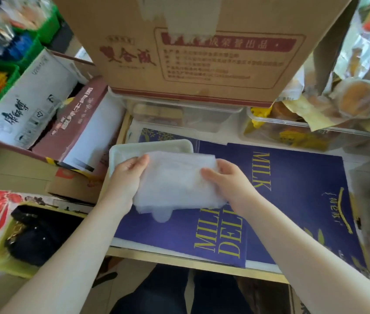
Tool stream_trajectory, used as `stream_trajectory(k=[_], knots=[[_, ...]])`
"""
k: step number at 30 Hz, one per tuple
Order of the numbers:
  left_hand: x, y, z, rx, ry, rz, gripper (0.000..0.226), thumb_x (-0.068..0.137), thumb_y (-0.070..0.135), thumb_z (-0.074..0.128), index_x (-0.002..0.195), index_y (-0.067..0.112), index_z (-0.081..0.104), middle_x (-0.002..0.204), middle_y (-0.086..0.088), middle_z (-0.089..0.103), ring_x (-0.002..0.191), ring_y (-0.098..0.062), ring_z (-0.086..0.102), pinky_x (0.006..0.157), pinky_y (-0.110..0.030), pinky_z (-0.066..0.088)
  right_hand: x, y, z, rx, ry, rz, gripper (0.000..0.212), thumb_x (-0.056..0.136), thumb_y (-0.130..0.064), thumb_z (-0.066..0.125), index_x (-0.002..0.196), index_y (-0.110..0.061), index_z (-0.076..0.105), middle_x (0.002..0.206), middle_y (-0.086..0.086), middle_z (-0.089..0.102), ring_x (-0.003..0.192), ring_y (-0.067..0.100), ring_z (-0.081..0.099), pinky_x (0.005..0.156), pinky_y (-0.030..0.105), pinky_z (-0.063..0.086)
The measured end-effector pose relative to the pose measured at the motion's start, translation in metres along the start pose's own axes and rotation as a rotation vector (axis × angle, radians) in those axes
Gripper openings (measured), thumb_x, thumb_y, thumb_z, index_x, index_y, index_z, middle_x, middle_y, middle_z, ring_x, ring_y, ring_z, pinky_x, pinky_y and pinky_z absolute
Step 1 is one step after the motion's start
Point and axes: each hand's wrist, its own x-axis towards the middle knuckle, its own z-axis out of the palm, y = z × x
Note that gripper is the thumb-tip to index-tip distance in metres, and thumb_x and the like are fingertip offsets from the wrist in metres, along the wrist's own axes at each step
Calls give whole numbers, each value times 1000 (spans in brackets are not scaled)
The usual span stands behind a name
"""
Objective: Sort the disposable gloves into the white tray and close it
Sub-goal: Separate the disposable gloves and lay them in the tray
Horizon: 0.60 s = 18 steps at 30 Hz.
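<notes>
A stack of thin, translucent disposable gloves (175, 184) is held flat between both hands, just above the table. My left hand (127, 172) grips its left edge, thumb on top. My right hand (227, 177) grips the right edge, fingers curled over it. The white tray (150, 146) lies behind and partly under the gloves, only its far rim and left wall showing. Some glove fingertips hang down at the stack's near edge. No lid for the tray can be made out.
Dark blue paper bags (292, 200) printed "MILK" cover the table. A large cardboard box (202, 46) looms at the back over clear food containers (186, 114). Open cartons (34, 109) stand at the left, packaged snacks (349, 98) at the right, a black bag (38, 234) lower left.
</notes>
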Motion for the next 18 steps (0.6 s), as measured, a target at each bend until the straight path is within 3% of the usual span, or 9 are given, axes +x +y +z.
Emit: stream_trajectory(k=[2, 5, 7, 10, 13, 15, 18], knots=[[15, -3, -13, 107, 109, 68, 27, 95, 32, 52, 111, 13, 60, 109, -5, 62, 97, -21, 58, 79, -31, 44, 15, -3, 27, -94, 33, -42, 14, 86, -18, 62, 97, -11, 57, 96, 16, 65, 77, 24, 60, 62, 43, 53], [34, -2, -26, 360, 192, 145, 39, 98, 30, 45, 130, 8, 46, 122, -7, 52, 106, -18, 49, 83, -26, 34, 34, -9, 57, -340, 75, -87, 25, 89, -20, 57, 112, -13, 49, 96, 4, 56, 82, 23, 54, 54, 26, 42], [44, -2, -31, 530, 140, 122, 38, 99, 29, 40, 129, 7, 45, 126, -13, 53, 113, -27, 50, 84, -28, 34, 45, -11, 70, -501, 131, -96, 27, 91, -18, 51, 116, -8, 46, 102, 9, 57, 83, 25, 53, 62, 28, 38], [47, -6, -33, 975, 47, 173, 34, 100, 26, 37, 125, 5, 46, 119, -19, 56, 106, -35, 54, 73, -33, 35, 56, -6, 84, -611, 196, -45, 29, 91, -13, 43, 119, -5, 43, 110, 16, 58, 91, 34, 56, 65, 32, 40], [36, -8, -35, 1270, 131, 472, 47, 87, 18, 62, 128, 3, 45, 119, -18, 55, 101, -35, 56, 69, -39, 45, 59, 0, 89, -640, 237, -9, 29, 93, -13, 37, 122, -8, 40, 108, 14, 58, 86, 31, 53, 65, 33, 40], [35, -19, -39, 1340, 173, 752, 50, 70, 8, 77, 115, 1, 57, 112, -19, 57, 97, -35, 55, 72, -40, 49, 60, 3, 90, -635, 267, 5, 31, 93, -12, 35, 124, -10, 37, 108, 13, 58, 87, 31, 53, 66, 35, 41], [39, -31, -44, 1318, 28, 864, 35, 70, 22, 80, 93, 2, 64, 98, -14, 61, 88, -30, 58, 71, -37, 50, 62, 5, 90, -639, 290, -1, 38, 93, -9, 32, 131, -13, 31, 117, 13, 57, 99, 35, 55, 71, 36, 43]])
